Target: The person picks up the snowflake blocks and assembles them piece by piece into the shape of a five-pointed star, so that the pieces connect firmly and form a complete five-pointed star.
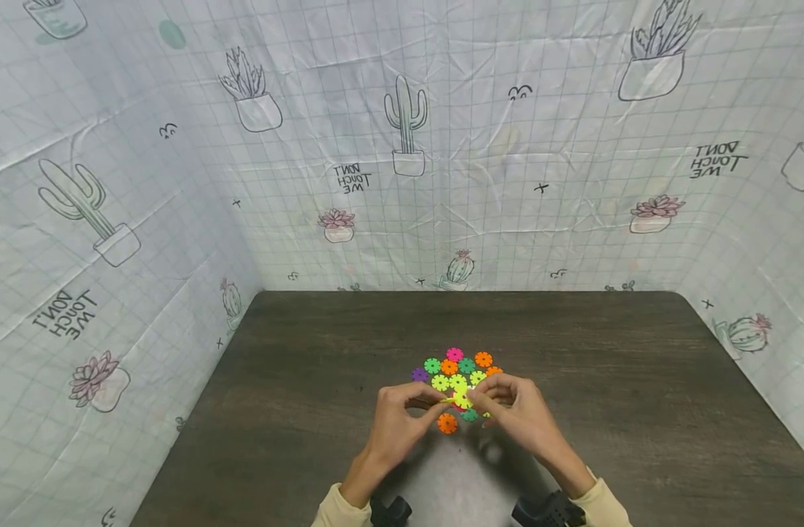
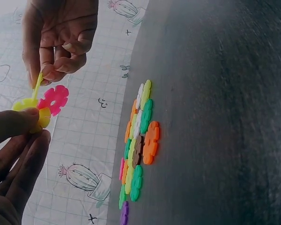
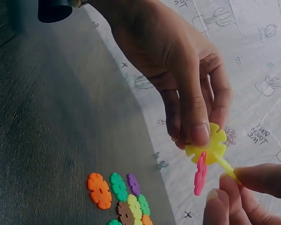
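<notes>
Both hands hold a small joined cluster of notched plastic discs above the table. My left hand (image 1: 396, 424) pinches a yellow notched disc (image 3: 226, 165), seen edge-on in the right wrist view, between thumb and fingers. Facing it, my right hand (image 1: 525, 416) grips another yellow notched disc (image 3: 217, 146) by its edge, thumb on its face. The two yellow discs meet at an angle. A pink notched disc (image 2: 56, 99) sticks out from the cluster, with neither hand's fingers on it. Fingertips hide part of the yellow discs.
Several loose discs lie close together on the dark wooden table (image 1: 296, 366) beyond and below the hands. An orange disc (image 1: 447, 423) lies nearest the person, and a purple disc (image 1: 419, 375) at the left. A patterned cloth (image 1: 441, 146) hangs around the table.
</notes>
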Demonstrator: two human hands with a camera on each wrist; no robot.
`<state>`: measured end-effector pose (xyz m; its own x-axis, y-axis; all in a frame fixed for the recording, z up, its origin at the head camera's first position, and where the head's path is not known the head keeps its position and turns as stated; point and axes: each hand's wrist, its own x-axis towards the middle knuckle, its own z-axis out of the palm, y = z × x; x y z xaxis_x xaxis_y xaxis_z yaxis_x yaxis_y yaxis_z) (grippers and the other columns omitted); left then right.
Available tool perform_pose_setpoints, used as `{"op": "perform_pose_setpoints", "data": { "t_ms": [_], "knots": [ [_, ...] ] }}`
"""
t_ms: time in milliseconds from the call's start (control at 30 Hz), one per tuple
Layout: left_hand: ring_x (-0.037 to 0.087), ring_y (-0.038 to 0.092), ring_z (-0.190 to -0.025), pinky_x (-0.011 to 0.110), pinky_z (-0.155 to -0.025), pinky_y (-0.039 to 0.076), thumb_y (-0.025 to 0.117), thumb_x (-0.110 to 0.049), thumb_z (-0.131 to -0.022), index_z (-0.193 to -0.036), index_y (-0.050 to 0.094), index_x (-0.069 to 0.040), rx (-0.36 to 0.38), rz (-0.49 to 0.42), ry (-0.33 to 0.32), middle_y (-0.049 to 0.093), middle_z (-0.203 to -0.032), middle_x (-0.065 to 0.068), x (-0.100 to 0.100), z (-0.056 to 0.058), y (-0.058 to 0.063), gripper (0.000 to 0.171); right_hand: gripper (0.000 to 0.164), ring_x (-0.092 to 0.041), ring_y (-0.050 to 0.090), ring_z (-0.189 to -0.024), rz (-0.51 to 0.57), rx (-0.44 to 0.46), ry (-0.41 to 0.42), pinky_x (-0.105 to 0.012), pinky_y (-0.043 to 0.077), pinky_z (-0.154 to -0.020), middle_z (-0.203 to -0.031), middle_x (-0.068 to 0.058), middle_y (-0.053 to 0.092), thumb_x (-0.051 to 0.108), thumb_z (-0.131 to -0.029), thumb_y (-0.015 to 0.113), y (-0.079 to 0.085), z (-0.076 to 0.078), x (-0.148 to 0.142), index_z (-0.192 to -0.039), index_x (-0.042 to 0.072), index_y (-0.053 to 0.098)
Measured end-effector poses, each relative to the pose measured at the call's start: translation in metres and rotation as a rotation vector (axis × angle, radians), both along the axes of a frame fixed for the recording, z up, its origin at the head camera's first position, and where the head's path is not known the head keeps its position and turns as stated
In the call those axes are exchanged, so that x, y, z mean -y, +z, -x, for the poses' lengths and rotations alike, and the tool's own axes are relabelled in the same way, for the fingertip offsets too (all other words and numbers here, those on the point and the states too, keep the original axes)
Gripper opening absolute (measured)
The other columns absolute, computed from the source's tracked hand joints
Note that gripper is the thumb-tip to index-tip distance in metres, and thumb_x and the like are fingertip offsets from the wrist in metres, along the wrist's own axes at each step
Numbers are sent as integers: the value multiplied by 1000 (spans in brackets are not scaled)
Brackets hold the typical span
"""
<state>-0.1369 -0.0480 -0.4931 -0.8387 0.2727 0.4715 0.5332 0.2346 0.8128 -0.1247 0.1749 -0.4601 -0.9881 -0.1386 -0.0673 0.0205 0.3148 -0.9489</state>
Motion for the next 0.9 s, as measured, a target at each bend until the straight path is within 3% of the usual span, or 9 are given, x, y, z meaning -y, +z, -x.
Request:
{"op": "perform_pose_setpoints", "data": {
  "t_ms": [267, 567, 900],
  "knots": [
    [10, 77, -77, 21, -73, 63, 83, -16, -90, -94, 81, -16, -30, 1, -5, 81, -91, 1, 2, 1, 2, 5, 30, -21, 76, -79, 38, -35, 18, -37, 64, -72, -98, -18, 79, 24, -97, 76, 1, 0, 0, -110, -2, 70],
    [4, 75, -78, 16, -71, 60, 83, -7, -88, -93, 82, -12, -158, 32, -18, 82, -90, 2, 3, 4, 1, 7, 24, -25, 77, -75, 54, -66, -10, -34, 63, -73, -90, -16, 80, 22, -94, 79, -4, -3, 3, -101, 0, 74],
    [6, 76, -75, 18, -69, 61, 83, -15, -89, -92, 83, -13, -152, 44, -4, 82, -88, 0, 0, 3, 0, 4, 21, -22, 77, -73, 93, -88, 8, -36, 65, -71, -90, -16, 80, 18, -94, 79, -9, -6, 3, -100, -2, 75]
  ]
}}
